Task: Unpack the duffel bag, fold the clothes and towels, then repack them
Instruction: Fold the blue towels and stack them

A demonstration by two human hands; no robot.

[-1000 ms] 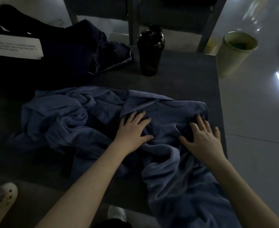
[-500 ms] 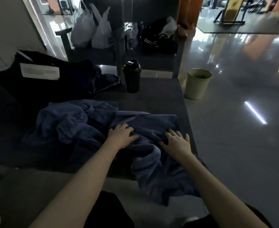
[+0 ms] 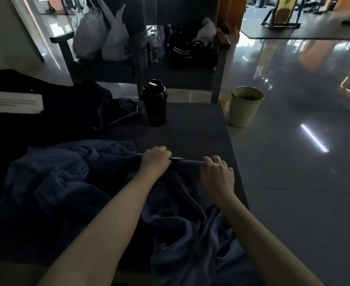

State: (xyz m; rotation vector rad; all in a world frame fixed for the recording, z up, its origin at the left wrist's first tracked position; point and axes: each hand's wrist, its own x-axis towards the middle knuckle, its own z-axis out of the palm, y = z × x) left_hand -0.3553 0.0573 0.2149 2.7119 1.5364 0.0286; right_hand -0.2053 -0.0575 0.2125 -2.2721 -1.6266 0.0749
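In the head view, the far hem of the crumpled dark-blue terry towel [image 3: 66, 178] is pinched taut between the left hand [image 3: 155, 159] and right hand [image 3: 217, 172], both curled on it, nearer than the black plastic shaker bottle [image 3: 154, 103]. Much soft, heavy cloth hangs off the matte grey table [image 3: 190, 124]; it could be dragged down if the grip is eased. The bottle might be toppled by a flick. The black duffel bag [image 3: 25, 120] lies left of the bottle.

The towel [image 3: 66, 178] is a plain dusty blue, with no pattern. The surface [image 3: 194, 129] is dark grey. The duffel bag [image 3: 46, 124] is black with a white label [image 3: 11, 102]. The bottle [image 3: 154, 104] is black, the bin [image 3: 244, 110] pale yellow-green, the floor [image 3: 293, 182] grey.
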